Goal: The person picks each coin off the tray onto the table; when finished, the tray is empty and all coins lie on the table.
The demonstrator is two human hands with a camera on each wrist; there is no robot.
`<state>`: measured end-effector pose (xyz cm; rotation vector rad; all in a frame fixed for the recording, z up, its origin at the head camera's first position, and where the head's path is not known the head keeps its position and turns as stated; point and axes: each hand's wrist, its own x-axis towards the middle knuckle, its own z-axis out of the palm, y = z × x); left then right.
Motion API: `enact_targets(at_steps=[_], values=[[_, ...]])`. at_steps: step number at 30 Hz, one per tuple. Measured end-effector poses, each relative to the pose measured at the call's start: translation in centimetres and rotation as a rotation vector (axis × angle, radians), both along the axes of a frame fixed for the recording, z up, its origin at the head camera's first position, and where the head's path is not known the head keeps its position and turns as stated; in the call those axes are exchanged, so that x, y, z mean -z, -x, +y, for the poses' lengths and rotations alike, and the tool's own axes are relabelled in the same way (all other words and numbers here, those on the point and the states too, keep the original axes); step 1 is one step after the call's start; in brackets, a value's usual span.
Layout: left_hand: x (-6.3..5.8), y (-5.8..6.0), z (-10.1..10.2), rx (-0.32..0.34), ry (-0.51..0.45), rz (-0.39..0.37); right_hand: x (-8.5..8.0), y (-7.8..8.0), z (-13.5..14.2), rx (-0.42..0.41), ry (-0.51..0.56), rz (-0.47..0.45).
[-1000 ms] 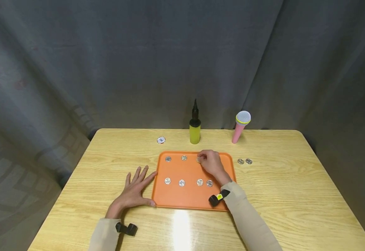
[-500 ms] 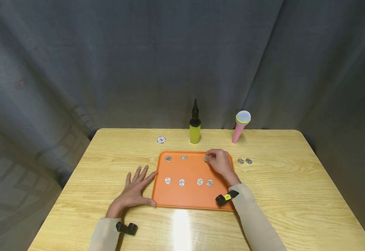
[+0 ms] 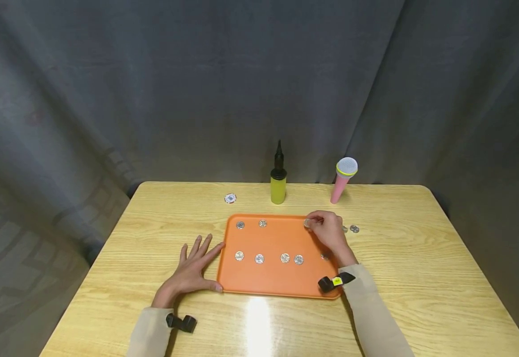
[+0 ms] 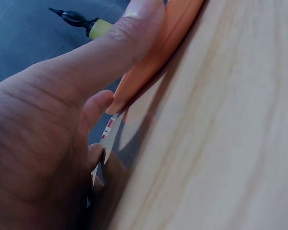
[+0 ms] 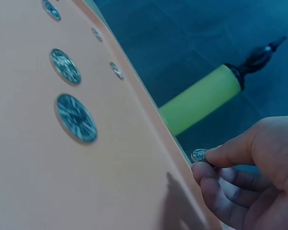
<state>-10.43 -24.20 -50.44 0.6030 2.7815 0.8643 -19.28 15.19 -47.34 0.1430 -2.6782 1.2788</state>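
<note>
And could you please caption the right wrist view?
Right hand pinches a coin; other coins lie on the orange tray.

In the head view, white glare streaked the table (image 3: 420, 277) at lower centre, and the curtain (image 3: 241, 89) was dim, darkest at right. Both wrist views looked bluish and soft; in the right one, a shadow crossed the tray (image 5: 110, 187) at lower centre.

Left sleeve (image 3: 149, 333), long, plain beige, reaching the wrist. Right sleeve (image 3: 374, 311), matching beige. Left wrist camera (image 3: 189, 324), compact black housing on black mount. Right wrist camera (image 3: 325, 284), likewise black; yellow label (image 3: 337, 281) with dark markings.
</note>
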Motion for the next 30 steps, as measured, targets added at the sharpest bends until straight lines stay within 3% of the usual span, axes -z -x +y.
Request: enact_targets(at_steps=[14, 30], values=[[0.0, 0.0, 0.0, 0.006, 0.000, 0.018, 0.0, -0.4, 3.5, 0.103, 0.111, -0.073], [-0.1, 0.0, 0.1, 0.005, -0.005, 0.008, 0.1, -0.6, 7.7, 0.224, 0.147, -0.112]])
